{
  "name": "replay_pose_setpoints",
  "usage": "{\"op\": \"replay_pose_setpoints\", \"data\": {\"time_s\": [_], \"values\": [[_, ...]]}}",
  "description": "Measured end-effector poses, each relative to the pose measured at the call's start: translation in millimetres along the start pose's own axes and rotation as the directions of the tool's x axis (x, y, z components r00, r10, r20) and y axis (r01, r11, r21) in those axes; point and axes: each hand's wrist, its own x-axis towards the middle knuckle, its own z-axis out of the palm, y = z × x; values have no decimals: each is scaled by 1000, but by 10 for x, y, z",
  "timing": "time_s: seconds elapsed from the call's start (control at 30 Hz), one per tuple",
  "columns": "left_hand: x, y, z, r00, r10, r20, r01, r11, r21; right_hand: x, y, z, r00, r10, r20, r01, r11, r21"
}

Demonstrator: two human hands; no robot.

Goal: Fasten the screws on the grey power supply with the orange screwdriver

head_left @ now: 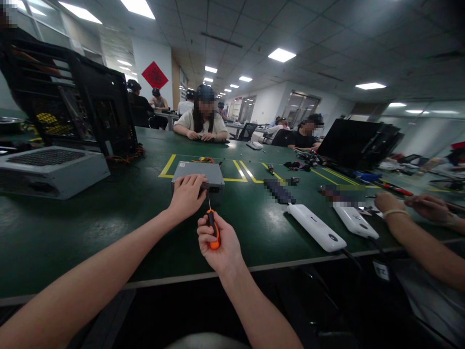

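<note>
A grey metal computer power supply [217,172] sits on the green table in front of me. My left hand [188,195] grips its near left side, with the fingers over the top edge and the thumb at the front face. An orange and black screwdriver [214,233] is held upright in my right hand [222,245], the fingers wrapped around its handle. Its thin shaft points up to the front face of the power supply; whether the tip touches a screw there is too small to tell. Coloured cables [204,160] show behind the power supply.
A second power supply [54,169] and an open black computer case [90,106] stand at left. White power banks [316,227] and small connectors [271,168] lie at right. A co-worker's hands [390,202] work beside me; another person [203,116] sits opposite.
</note>
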Motion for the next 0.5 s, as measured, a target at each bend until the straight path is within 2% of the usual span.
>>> {"op": "replay_pose_setpoints", "data": {"time_s": [0.17, 0.37, 0.5], "values": [[4, -4, 5, 1000, 1, -4, -1, 1000, -11, 13, -7, -5, 1000, 21, 2, -21, 997, -76], [2, -3, 2, 1000, 9, -7, -9, 1000, -2, 13, -12, -2, 1000, 23, 17, -23, 1000, -16], [2, -5, 6, 1000, 17, -17, -17, 1000, -16, 10, -17, -8, 998, 45, 36, -43, 997, -59]]}}
